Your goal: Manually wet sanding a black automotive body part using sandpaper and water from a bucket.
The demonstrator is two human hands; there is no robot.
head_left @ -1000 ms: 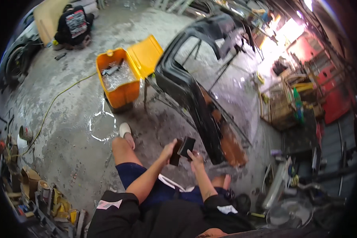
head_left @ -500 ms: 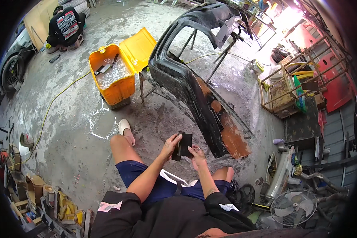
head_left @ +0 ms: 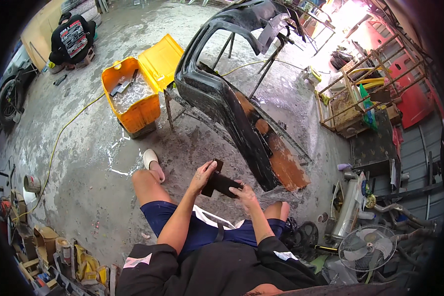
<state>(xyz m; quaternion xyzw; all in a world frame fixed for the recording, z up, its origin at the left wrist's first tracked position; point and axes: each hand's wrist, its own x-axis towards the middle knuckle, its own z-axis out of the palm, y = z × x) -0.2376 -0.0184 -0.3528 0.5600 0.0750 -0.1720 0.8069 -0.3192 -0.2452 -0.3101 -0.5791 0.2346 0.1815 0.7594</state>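
In front of my lap I hold a black sheet of what looks like sandpaper (head_left: 225, 186) between both hands. My left hand (head_left: 202, 178) is closed on its left part, where a dark strip stands across the rest. The right end is pinched by my right hand (head_left: 246, 193), thumb on top. Whether a block lies inside the fold I cannot tell. Just beyond my hands, a black car body panel (head_left: 213, 96) leans slantwise on a metal stand, its lower section showing brown patches.
A yellow bin (head_left: 139, 116) with its lid open holds water and a few tools. A yellow hose (head_left: 66, 126) runs over the wet floor. One person (head_left: 73, 42) crouches at the far left. A fan (head_left: 367, 248), pipes and a metal frame (head_left: 365, 93) stand at right.
The sandpaper has turned from upright to a slant, its right end now lower. My left hand has risen slightly along with its end. The whole view has shifted a little.
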